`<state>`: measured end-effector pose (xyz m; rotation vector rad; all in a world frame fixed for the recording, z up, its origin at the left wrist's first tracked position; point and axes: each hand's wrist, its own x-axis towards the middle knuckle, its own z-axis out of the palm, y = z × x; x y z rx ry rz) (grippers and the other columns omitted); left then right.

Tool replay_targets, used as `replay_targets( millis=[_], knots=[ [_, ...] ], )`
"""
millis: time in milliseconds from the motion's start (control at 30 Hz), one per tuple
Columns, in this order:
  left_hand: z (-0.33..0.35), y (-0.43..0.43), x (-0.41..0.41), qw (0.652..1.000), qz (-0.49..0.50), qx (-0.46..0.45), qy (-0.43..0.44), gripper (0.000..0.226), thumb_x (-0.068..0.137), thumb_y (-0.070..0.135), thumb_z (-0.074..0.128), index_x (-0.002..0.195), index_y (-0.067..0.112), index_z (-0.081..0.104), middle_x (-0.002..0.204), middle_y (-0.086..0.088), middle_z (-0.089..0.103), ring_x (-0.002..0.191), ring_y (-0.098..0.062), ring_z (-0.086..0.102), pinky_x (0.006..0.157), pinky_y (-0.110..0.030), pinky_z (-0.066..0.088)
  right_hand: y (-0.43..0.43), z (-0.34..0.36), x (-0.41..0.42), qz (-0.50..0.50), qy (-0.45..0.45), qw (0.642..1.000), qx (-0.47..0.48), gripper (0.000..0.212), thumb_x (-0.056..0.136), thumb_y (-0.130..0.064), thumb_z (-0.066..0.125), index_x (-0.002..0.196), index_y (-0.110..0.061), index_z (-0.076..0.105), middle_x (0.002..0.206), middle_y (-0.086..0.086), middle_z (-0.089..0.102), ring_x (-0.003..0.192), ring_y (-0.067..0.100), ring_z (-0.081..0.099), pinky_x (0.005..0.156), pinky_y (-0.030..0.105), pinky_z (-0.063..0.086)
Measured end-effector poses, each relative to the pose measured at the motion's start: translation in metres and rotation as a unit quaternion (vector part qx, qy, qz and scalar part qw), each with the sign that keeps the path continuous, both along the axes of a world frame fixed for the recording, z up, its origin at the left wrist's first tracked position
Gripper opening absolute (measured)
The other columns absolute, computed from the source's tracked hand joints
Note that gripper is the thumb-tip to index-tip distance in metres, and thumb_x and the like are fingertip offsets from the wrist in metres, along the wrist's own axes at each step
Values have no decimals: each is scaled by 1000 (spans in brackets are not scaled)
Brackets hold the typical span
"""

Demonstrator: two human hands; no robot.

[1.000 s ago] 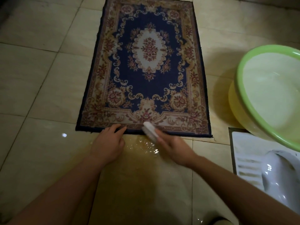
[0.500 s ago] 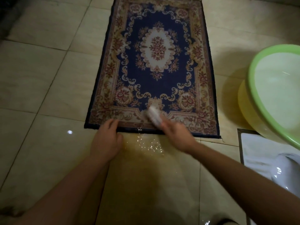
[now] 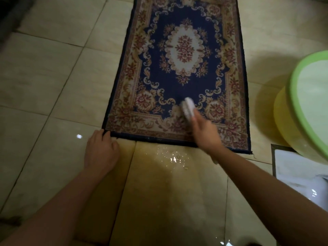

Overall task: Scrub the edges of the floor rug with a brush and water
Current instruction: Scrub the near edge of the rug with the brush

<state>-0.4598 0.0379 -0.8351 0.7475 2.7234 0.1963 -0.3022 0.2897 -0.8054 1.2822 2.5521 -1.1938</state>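
A beige tiled floor [image 3: 44, 77] fills the frame, seen from above in dim light. The floor rug [image 3: 184, 82] is laid flat on it in the upper centre, a dark blue field with a pale oval medallion and a floral border. Its far end is cut off by the top edge of the frame, and its near edge runs across the middle.

A green-rimmed basin [image 3: 298, 96] is seen at the right edge, nested in a yellow basin [image 3: 284, 121]. Below them, part of a white fixture [image 3: 298, 173] is shown at the lower right.

Two bare forearms enter from the bottom corners. The left hand [image 3: 101, 151] is placed at the rug's near left corner, with curled fingers and thumb pinching the dark edge. The right hand [image 3: 205, 134], blurred by motion, is closed round a white brush [image 3: 188, 108]. The brush is pressed bristles-down on the patterned border just inside the near edge, right of centre.

Glinting water [image 3: 174, 158] is spread on the tiles just below the near edge, between the two arms.
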Motion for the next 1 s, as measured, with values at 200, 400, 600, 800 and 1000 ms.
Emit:
replay_targets(
  millis=[200,400,600,800,1000],
  knots=[
    [9,-1,-13,1000,-11,-6,10,38,93,14,49,126,-3,57,128,-21,55,122,-37,40,100,-46,37,-82,-17,-15,236,-119,964,12,54,104,-33,28,152,-29,4,98,16,66,70,22,63,60,34,52],
    [15,-3,-23,1000,-13,-25,4,38,92,15,49,128,8,57,127,-10,59,119,-33,37,90,-43,41,-48,1,-40,149,-4,988,-31,45,104,-39,26,148,-30,28,87,11,65,68,20,63,60,36,57],
    [16,-2,-21,1000,-6,-21,-4,41,91,16,48,131,10,54,129,-7,57,120,-29,36,92,-42,41,-69,-15,-49,175,-93,979,50,49,104,-35,27,150,-28,12,87,11,63,63,20,62,52,33,55],
    [16,-8,-24,1000,-15,-10,-4,40,91,13,48,130,11,54,129,-7,58,121,-30,37,92,-42,40,-103,-3,-57,231,34,967,-106,43,104,-39,29,146,-30,33,89,8,66,70,17,62,66,36,56],
    [16,-12,-29,1000,-21,5,-21,42,91,9,47,132,11,52,133,-5,56,123,-28,36,95,-42,39,-50,-12,-89,122,-82,986,80,47,104,-32,28,150,-23,17,89,13,65,68,26,61,59,41,56]
  ],
)
